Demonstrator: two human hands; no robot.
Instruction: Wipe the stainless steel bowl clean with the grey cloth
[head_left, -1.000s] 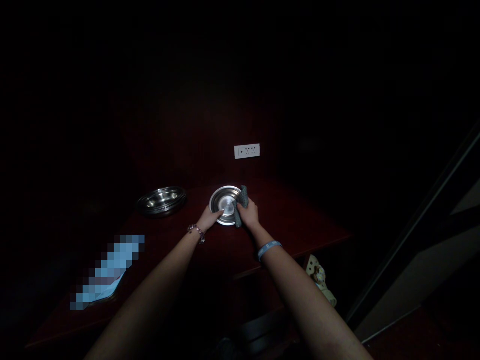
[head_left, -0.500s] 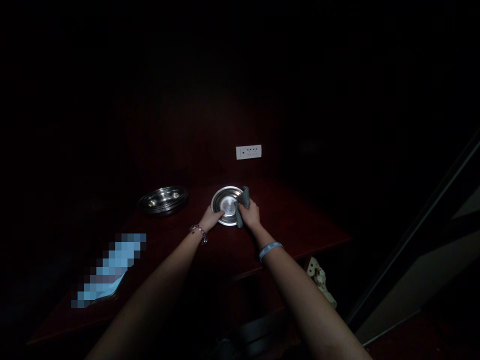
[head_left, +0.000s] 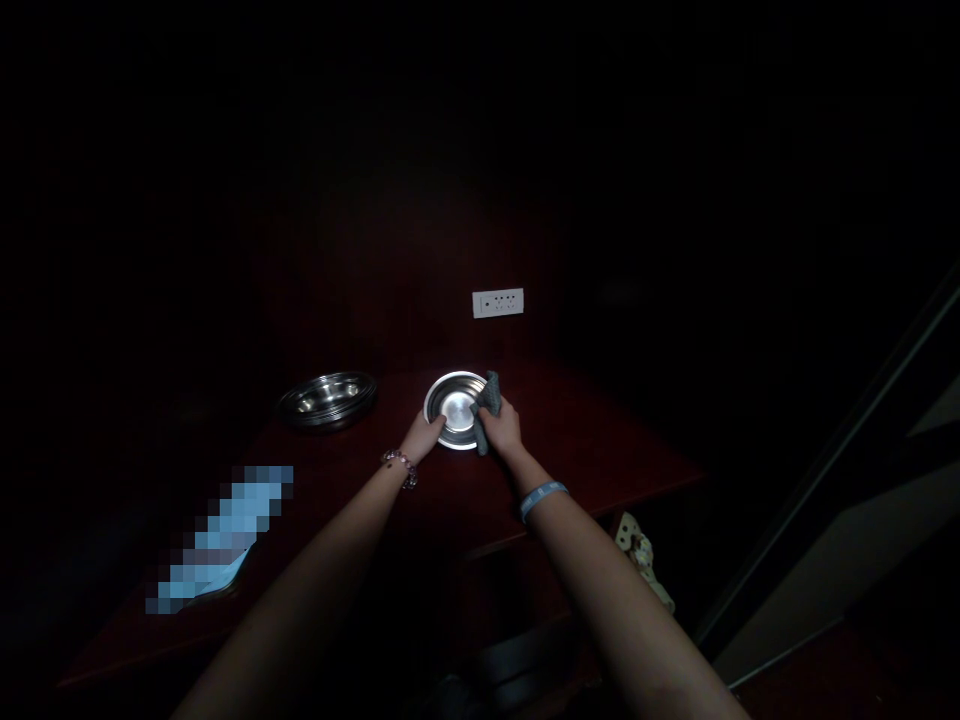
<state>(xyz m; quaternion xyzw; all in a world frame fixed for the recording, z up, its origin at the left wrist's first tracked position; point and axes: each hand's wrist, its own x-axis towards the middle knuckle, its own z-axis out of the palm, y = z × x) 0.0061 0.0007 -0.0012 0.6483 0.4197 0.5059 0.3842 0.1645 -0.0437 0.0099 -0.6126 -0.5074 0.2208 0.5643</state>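
Observation:
A shiny round metal bowl (head_left: 456, 408) is tilted toward me above or on the dark red table. My left hand (head_left: 424, 436) is closed on its lower left rim, thumb over the inside edge. On the right side, my right hand (head_left: 502, 426) pinches a grey cloth (head_left: 490, 392) that is folded over the rim, with the thumb inside the bowl. The fingers of both hands behind the bowl are hidden. Farther left stands a stack of metal bowls (head_left: 330, 400).
The dark red table (head_left: 592, 450) runs back to a wall with a white socket plate (head_left: 498, 303). At the left front lies a blurred light-blue item (head_left: 225, 545). Below the table's right edge is a pale patterned object (head_left: 641, 555). A slanted frame (head_left: 810, 525) stands at right.
Hardly anything differs. The right thumb and cloth have shifted slightly at the bowl's right side; both hands keep their hold.

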